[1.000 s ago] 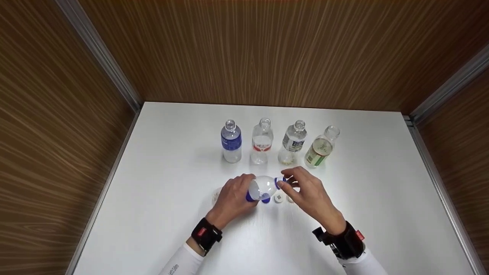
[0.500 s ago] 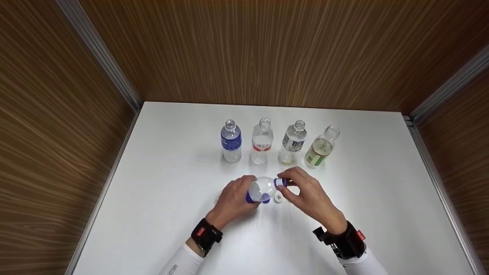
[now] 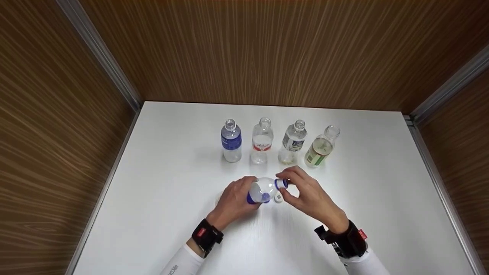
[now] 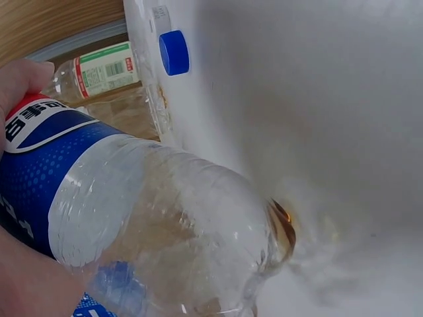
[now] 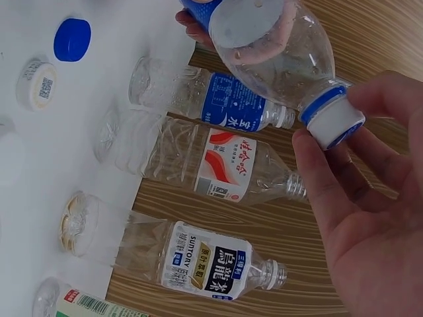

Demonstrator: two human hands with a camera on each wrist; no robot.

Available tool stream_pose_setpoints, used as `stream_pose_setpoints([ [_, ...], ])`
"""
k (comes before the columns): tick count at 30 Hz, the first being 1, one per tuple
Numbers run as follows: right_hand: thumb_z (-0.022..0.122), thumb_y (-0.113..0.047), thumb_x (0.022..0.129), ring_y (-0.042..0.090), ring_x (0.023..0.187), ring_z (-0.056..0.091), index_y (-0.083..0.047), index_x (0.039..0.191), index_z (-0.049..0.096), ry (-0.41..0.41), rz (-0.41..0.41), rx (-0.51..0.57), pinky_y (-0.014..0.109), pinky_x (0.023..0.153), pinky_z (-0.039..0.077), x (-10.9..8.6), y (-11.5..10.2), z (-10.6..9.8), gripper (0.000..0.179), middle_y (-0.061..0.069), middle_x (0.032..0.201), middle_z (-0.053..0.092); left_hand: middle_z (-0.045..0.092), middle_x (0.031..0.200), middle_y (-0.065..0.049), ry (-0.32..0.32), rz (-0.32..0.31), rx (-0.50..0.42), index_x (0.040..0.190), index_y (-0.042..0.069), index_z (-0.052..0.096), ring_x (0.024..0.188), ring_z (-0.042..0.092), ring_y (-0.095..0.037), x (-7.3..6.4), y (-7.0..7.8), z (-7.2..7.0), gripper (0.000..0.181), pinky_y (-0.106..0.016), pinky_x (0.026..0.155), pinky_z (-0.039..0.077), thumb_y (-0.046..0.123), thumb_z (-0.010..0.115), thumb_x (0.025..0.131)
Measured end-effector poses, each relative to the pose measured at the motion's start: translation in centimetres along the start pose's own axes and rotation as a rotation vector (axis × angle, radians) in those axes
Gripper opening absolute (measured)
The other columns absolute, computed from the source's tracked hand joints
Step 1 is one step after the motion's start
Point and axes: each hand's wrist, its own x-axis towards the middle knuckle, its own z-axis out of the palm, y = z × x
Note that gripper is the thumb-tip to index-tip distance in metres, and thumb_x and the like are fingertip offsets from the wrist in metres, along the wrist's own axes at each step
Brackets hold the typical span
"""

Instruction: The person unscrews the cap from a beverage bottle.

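My left hand (image 3: 237, 194) grips a clear plastic bottle (image 3: 264, 188) with a blue label, holding it tilted above the table with its neck toward the right. On the neck sits a white cap (image 5: 336, 122) with a blue band. My right hand (image 3: 311, 194) pinches this cap between thumb and fingers, as the right wrist view shows. In the left wrist view the bottle's blue label (image 4: 46, 165) lies against my left palm. Under the bottle, a blue cap (image 5: 71, 39) and a white cap (image 5: 38, 84) lie on the table.
Behind my hands stand uncapped bottles in a row: one with a blue label (image 3: 231, 143), one red-and-white (image 3: 262, 143), one dark-and-white (image 3: 293, 143) and one green-and-cream (image 3: 320, 152). Wood-grain panels (image 3: 244, 53) enclose the white table (image 3: 160, 183) at back and sides.
My right fingers have shifted around the cap, and more of its white side shows. A pale cap once visible by my right thumb is now hidden. The left hand barely moved.
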Motion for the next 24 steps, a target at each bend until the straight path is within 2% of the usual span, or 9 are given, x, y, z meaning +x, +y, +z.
stream_pose_setpoints([
  [3, 0.077, -0.002, 0.089, 0.014, 0.1, 0.07, -0.006, 0.125, 0.064, 0.001, 0.041, -0.016, 0.027, 0.087, 0.058, -0.08, 0.0, 0.08, 0.039, 0.001, 0.117, 0.062, 0.07, 0.115, -0.01, 0.006, 0.01, 0.03, 0.127, 0.006, 0.058, 0.101, 0.069, -0.025, 0.03, -0.01, 0.0, 0.065, -0.04, 0.088, 0.056, 0.028, 0.092, 0.076],
  [7, 0.078, -0.016, 0.094, 0.011, 0.096, 0.07, -0.007, 0.128, 0.061, 0.016, 0.148, -0.015, 0.03, 0.083, 0.06, -0.3, 0.08, 0.41, 0.04, 0.004, 0.114, 0.064, 0.07, 0.113, -0.009, 0.039, 0.04, 0.097, 0.128, 0.008, 0.057, 0.1, 0.068, -0.024, 0.12, 0.05, -0.14, 0.068, -0.04, 0.088, 0.055, 0.027, 0.093, 0.073],
  [10, 0.078, -0.017, 0.094, 0.012, 0.092, 0.069, -0.004, 0.127, 0.061, 0.047, 0.181, -0.009, 0.03, 0.078, 0.061, -0.37, 0.19, 0.76, 0.039, 0.005, 0.109, 0.066, 0.069, 0.112, -0.008, 0.075, 0.056, 0.158, 0.128, 0.008, 0.057, 0.099, 0.067, -0.025, 0.18, 0.07, -0.23, 0.072, -0.04, 0.088, 0.054, 0.028, 0.094, 0.071],
  [14, 0.079, -0.013, 0.092, 0.013, 0.087, 0.068, -0.001, 0.119, 0.064, 0.084, 0.158, -0.024, 0.028, 0.072, 0.061, -0.43, 0.36, 0.99, 0.033, 0.001, 0.101, 0.068, 0.067, 0.112, -0.008, 0.107, 0.062, 0.205, 0.129, 0.009, 0.057, 0.099, 0.067, -0.025, 0.2, 0.08, -0.27, 0.076, -0.039, 0.089, 0.053, 0.028, 0.097, 0.067],
  [17, 0.08, -0.011, 0.091, 0.011, 0.085, 0.068, -0.001, 0.115, 0.067, 0.094, 0.138, -0.027, 0.027, 0.07, 0.06, -0.5, 0.45, 0.99, 0.029, -0.003, 0.099, 0.068, 0.067, 0.111, -0.007, 0.118, 0.067, 0.206, 0.128, 0.009, 0.057, 0.099, 0.067, -0.025, 0.19, 0.06, -0.25, 0.078, -0.039, 0.088, 0.053, 0.028, 0.099, 0.065],
  [24, 0.08, -0.007, 0.091, 0.014, 0.089, 0.07, -0.004, 0.117, 0.067, 0.082, 0.12, 0.022, 0.026, 0.073, 0.061, -0.52, 0.38, 0.81, 0.029, -0.002, 0.105, 0.068, 0.068, 0.11, -0.006, 0.119, 0.06, 0.181, 0.127, 0.01, 0.057, 0.098, 0.067, -0.024, 0.15, 0.03, -0.19, 0.076, -0.038, 0.087, 0.053, 0.027, 0.098, 0.065],
])
